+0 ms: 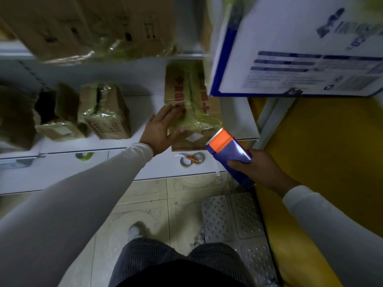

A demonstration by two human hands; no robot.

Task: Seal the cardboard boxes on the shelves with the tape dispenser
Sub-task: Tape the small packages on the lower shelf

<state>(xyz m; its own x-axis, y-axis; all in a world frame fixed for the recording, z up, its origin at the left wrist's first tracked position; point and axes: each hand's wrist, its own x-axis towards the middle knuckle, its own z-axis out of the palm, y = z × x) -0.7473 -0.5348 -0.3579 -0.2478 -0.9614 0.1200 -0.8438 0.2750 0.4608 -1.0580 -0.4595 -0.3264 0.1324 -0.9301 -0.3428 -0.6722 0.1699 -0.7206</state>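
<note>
From my head view, my left hand lies flat, fingers spread, on the near left corner of the taped cardboard box on the white shelf. My right hand has its grip clamped on the purple-and-orange tape dispenser, just right of that box's near edge.

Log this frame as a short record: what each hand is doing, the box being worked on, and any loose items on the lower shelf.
left hand: open, flat against the taped cardboard box
right hand: gripping the tape dispenser, toothed orange end near the box's front corner
box state: yellowish tape already along its top seam
lower shelf: tape rolls, small orange tool
</note>
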